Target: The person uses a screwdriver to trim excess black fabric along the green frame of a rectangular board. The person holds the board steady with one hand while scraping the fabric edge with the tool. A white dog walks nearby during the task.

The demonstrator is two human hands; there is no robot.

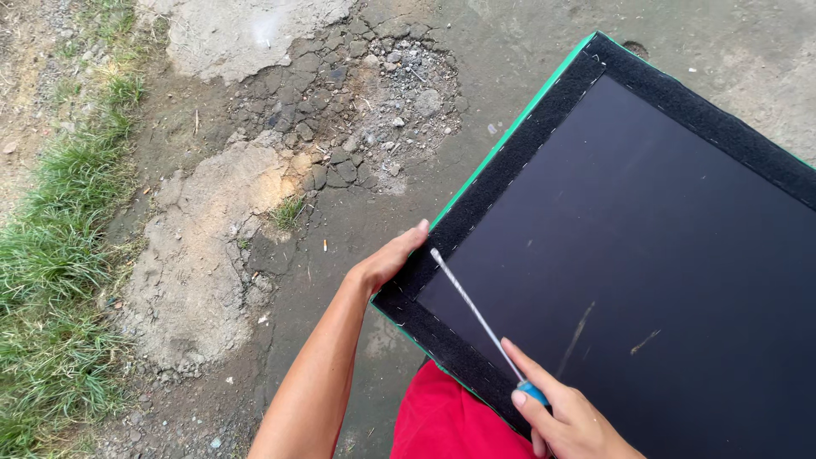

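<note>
Outdoors, bare ground (280, 280): packed grey-brown dirt, cracked and crumbling, with a pale patch of broken concrete (246, 30) at the top and a scatter of small stones (374, 93) below it. A strip of grass (59, 255) runs down the left edge, green mixed with dry stalks.

A large flat board (629, 255) fills the right half of the view, tilted, its near corner resting against the person's lap, where red cloth (446, 421) shows. Board face is dark and smooth with a few pale scuffs. A black fuzzy border strip (510, 157) runs along its edges, stitched with light thread; a thin green edge (501, 140) shows outside that.

Left hand (391, 259): fingers wrapped over the board's left edge near the lower corner, thumb on the black strip, clamped on the board.

Right hand (565, 416): fingers closed around the blue handle of a screwdriver (476, 310). The metal shaft slants up and left, its tip lying over the black strip just beside the left hand's fingers; whether the tip touches the strip I cannot tell.

Open ground lies left of and above the board. The board's right and lower sides run out of view.
</note>
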